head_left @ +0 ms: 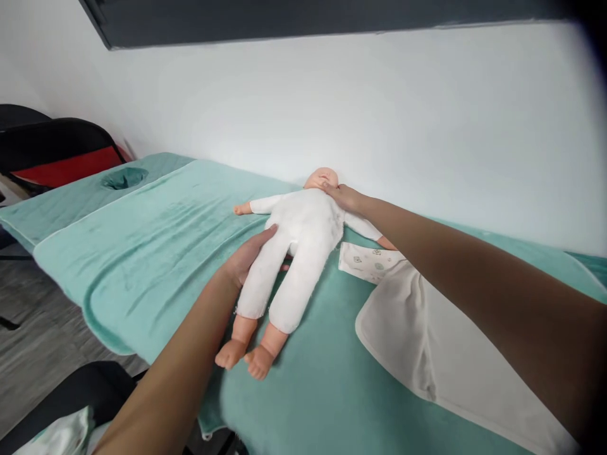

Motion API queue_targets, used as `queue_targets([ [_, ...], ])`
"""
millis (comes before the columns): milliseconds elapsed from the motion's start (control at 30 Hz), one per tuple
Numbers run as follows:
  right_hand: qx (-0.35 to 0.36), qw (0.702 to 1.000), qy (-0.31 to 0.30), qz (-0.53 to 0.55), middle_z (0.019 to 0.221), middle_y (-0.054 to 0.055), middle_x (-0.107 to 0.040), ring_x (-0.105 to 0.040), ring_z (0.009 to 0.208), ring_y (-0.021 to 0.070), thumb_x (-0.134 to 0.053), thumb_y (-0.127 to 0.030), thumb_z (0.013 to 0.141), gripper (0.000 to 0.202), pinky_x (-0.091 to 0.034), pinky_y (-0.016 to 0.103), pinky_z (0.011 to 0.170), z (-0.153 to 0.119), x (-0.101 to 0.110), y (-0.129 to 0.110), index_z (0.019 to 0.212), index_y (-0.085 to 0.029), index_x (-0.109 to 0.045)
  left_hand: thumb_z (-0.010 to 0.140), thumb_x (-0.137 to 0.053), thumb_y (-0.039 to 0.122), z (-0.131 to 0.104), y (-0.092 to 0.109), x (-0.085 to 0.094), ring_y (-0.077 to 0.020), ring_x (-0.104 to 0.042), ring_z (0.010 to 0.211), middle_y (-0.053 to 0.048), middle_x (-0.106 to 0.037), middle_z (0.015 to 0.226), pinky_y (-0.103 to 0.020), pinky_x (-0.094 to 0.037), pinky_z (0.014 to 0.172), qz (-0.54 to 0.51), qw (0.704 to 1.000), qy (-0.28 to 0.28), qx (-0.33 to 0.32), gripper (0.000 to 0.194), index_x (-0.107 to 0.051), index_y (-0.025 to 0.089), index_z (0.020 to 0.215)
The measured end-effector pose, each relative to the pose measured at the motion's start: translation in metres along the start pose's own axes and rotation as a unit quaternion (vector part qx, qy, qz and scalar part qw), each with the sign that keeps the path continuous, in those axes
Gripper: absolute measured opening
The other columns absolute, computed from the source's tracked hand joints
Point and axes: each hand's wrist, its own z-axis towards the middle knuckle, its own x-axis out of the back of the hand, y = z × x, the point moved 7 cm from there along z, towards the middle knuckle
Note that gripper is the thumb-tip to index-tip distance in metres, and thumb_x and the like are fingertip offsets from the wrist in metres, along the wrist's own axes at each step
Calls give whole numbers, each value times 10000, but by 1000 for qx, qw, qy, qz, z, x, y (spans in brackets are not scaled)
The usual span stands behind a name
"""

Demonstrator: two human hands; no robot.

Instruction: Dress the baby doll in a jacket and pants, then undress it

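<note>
A baby doll [310, 218] with a white cloth body and bare plastic head, hands and feet lies on its back on the green bed cover. My left hand [253, 253] is closed around its thigh, thumb on top and fingertips showing between the legs. At the doll's neck, my right hand [345, 196] grips beside the head, with most of its fingers hidden behind. Beneath my right forearm lies a white cloth [403, 322] with a small printed band [367, 262]; part of it is covered by the arm.
The padded bed [156, 240] has a face hole [124, 178] at its left end. It stands against a white wall [332, 101]. A black and red chair [61, 158] is at the far left. Another black seat [90, 392] with cloth on it is at the lower left.
</note>
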Motion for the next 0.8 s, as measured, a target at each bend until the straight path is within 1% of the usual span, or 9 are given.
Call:
queue_targets([
  [67,-8,1000,-24,-3,1351,238,-599,-607,1195,339,-419,-796,850,844,-490,426,993,-12,7,-1,1272,-79,-562,899,-481,622,-6,9,-10,-309,-711,943,-137,-752,894,-467,-580,746,7,1000,8,-22,585,-692,104,1070],
  [167,-13,1000,-5,-14,1375,260,-572,-601,1204,347,-452,-787,844,857,-489,429,998,-42,45,3,1281,-55,-542,923,-481,574,-22,19,-45,-299,-715,852,-136,-744,816,-480,-580,711,-21,999,-28,-20,541,-699,85,1003],
  [267,16,1000,18,-9,1340,239,-606,-613,1187,338,-469,-763,855,797,-500,407,984,-83,102,10,1247,-77,-567,929,-499,543,-41,32,-98,-288,-709,818,-131,-750,830,-485,-585,701,-46,996,-70,-42,490,-691,103,1025],
  [400,4,997,68,-32,1311,217,-633,-620,1170,346,-476,-763,850,771,-515,412,956,-142,192,40,1247,-109,-572,936,-494,530,-67,48,-183,-286,-700,870,-137,-758,924,-495,-583,734,-29,989,-110,-91,498,-642,113,1165],
  [467,-7,995,87,-43,1325,208,-629,-623,1162,346,-478,-782,832,797,-512,423,960,-170,230,62,1275,-126,-559,916,-523,547,-81,45,-224,-295,-699,891,-142,-753,1002,-504,-583,744,-56,985,-142,-81,524,-610,132,1224],
  [533,-26,993,100,-51,1336,216,-621,-624,1157,352,-481,-799,814,832,-506,442,967,-196,257,91,1296,-124,-548,881,-576,557,-93,35,-262,-304,-702,905,-146,-736,1090,-509,-584,750,-103,978,-173,-55,556,-579,163,1273],
  [600,-49,991,107,-58,1356,226,-605,-614,1174,364,-475,-809,808,860,-494,466,982,-219,272,124,1312,-115,-539,847,-622,560,-104,19,-293,-313,-705,915,-154,-717,1153,-500,-588,751,-130,972,-194,-29,604,-550,188,1318],
  [667,-77,990,103,-63,1392,222,-580,-602,1201,373,-461,-820,804,884,-479,484,1003,-239,275,159,1342,-122,-519,825,-640,577,-112,0,-316,-321,-709,922,-161,-708,1174,-480,-594,744,-130,970,-207,-8,652,-531,203,1347],
  [800,-113,989,88,-45,1417,209,-564,-601,1224,368,-441,-831,800,898,-489,474,1003,-262,260,211,1382,-148,-489,815,-606,644,-115,-40,-341,-325,-719,906,-160,-706,1176,-460,-602,708,-102,970,-218,24,716,-497,228,1387],
])
